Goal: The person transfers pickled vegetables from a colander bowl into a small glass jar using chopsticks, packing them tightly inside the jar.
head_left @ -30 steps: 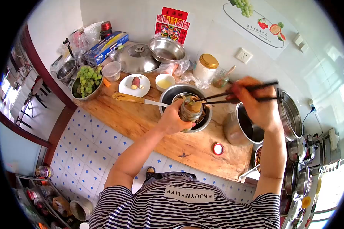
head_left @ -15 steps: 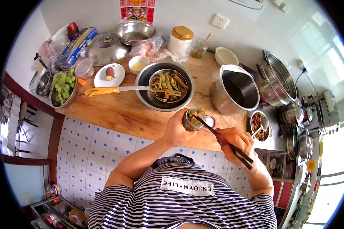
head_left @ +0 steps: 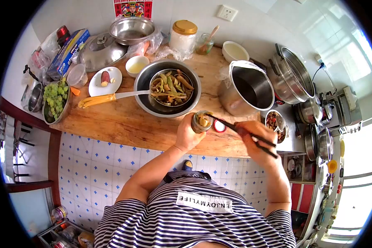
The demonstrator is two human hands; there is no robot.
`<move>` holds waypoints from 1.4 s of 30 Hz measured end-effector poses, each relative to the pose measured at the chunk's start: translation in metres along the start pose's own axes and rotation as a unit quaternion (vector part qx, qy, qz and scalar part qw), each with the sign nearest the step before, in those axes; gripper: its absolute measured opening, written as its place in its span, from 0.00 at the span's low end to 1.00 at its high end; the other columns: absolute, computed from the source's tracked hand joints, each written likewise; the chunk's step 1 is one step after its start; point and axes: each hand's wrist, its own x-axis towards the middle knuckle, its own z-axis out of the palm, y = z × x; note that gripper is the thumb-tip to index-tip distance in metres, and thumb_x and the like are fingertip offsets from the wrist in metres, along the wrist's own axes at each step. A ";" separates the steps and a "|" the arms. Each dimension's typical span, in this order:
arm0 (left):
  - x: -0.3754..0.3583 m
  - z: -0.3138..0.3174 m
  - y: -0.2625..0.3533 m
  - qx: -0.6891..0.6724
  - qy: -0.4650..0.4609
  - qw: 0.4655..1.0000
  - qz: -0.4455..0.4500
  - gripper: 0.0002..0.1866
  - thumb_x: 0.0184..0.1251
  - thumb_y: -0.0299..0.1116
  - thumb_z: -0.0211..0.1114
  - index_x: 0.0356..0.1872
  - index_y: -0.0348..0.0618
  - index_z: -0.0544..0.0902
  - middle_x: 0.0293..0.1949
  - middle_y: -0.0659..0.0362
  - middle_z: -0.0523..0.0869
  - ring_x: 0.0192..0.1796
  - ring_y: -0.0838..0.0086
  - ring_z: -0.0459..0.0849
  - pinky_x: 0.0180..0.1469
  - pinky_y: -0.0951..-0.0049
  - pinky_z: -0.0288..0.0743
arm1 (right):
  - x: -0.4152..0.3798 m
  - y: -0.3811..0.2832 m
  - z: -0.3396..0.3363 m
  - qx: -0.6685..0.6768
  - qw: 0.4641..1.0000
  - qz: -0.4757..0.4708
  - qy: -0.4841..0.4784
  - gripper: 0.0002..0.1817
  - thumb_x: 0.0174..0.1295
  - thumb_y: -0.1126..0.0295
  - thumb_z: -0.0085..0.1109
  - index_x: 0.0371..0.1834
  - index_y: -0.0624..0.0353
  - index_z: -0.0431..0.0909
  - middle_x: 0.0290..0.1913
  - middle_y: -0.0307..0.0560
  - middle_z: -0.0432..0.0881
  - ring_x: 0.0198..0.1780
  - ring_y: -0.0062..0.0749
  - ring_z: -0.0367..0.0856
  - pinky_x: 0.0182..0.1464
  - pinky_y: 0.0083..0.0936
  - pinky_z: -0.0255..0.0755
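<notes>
My left hand (head_left: pixel 189 135) is wrapped round a small glass jar (head_left: pixel 201 127) at the table's front edge. Yellowish-brown pieces that look like pickled vegetables (head_left: pixel 203 120) fill it up to the mouth. In my right hand (head_left: pixel 257 142) is a pair of dark chopsticks (head_left: pixel 235 129), their tips at the jar's mouth, by the pieces. A white lid with a red rim (head_left: pixel 220 125) lies on the table right of the jar. Beyond my left hand, a metal basin (head_left: pixel 141 101) holds a strainer ladle (head_left: pixel 130 95) full of long green and brown pickled pieces (head_left: pixel 171 86).
A tall metal pot (head_left: pixel 231 99) stands right of the basin, near a bowl of chopped food with a spoon (head_left: pixel 276 124). Grapes (head_left: pixel 56 97), a white plate (head_left: pixel 96 88) and a small white bowl (head_left: pixel 136 71) are at the left. Stacked steamer pots (head_left: pixel 291 78) stand far right.
The chopsticks have swung flatter, and my right hand has shifted slightly right and up. My left hand still grips the jar. The whole view has shifted a little, moving the table items left.
</notes>
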 end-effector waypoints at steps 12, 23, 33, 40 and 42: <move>-0.009 0.002 -0.007 0.069 0.000 0.996 0.049 0.31 0.43 0.28 0.79 0.51 0.37 0.75 0.46 0.46 0.80 0.49 0.47 0.80 0.53 0.56 0.75 | -0.002 0.022 0.052 0.046 0.998 -0.005 -0.034 0.08 0.57 0.81 0.66 0.40 0.62 0.81 0.35 0.53 0.83 0.32 0.48 0.84 0.34 0.35 0.77; -0.002 -0.007 -0.001 0.042 -0.016 0.997 0.064 0.38 0.45 0.29 0.81 0.58 0.35 0.70 0.50 0.45 0.80 0.53 0.50 0.81 0.55 0.60 0.76 | -0.014 -0.003 0.001 0.017 0.999 0.017 0.035 0.09 0.57 0.84 0.66 0.41 0.66 0.84 0.37 0.55 0.86 0.36 0.39 0.88 0.38 0.29 0.81; -0.003 -0.010 -0.005 -0.006 -0.086 0.996 0.023 0.41 0.48 0.25 0.77 0.65 0.33 0.65 0.55 0.41 0.79 0.57 0.45 0.79 0.60 0.58 0.74 | -0.002 0.015 0.055 0.025 0.997 -0.023 -0.072 0.10 0.58 0.79 0.69 0.41 0.62 0.81 0.35 0.54 0.84 0.32 0.46 0.85 0.33 0.34 0.78; -0.004 0.007 -0.003 0.061 -0.023 0.998 0.014 0.44 0.42 0.31 0.84 0.61 0.35 0.67 0.52 0.46 0.78 0.55 0.50 0.81 0.58 0.60 0.75 | 0.004 0.001 0.024 0.026 0.998 0.037 -0.049 0.10 0.59 0.79 0.68 0.44 0.63 0.84 0.35 0.52 0.86 0.33 0.36 0.87 0.35 0.27 0.78; -0.004 0.007 0.000 0.064 -0.017 0.998 0.008 0.45 0.41 0.31 0.84 0.61 0.35 0.66 0.53 0.46 0.78 0.55 0.51 0.80 0.58 0.60 0.75 | 0.003 -0.016 0.009 -0.019 0.998 0.057 -0.018 0.09 0.58 0.79 0.69 0.43 0.64 0.85 0.35 0.51 0.88 0.34 0.33 0.89 0.36 0.25 0.80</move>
